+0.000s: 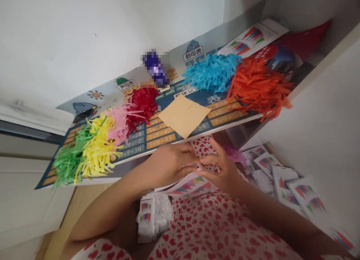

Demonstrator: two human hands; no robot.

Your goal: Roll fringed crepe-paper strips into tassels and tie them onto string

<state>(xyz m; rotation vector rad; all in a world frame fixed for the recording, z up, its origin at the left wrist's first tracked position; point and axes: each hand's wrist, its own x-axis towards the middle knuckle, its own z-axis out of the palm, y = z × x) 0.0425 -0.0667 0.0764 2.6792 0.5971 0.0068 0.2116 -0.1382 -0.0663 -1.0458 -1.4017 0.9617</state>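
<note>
Both hands meet over the lap, just in front of the desk edge. My left hand has its thumb and fingers pressed together at a small whitish bit. Opposite it, my right hand pinches the same spot with thumb and index finger. What lies between the fingertips is too small to name. Beneath the hands, printed cards with coloured tassel pictures rest on the lap. A tan square paper lies on the desk mat just beyond the hands.
Tissue-like fringe bunches lie on the desk mat: green, yellow, pink, dark red, blue and orange. Printed packets are scattered at lower right. White packs sit below the left forearm.
</note>
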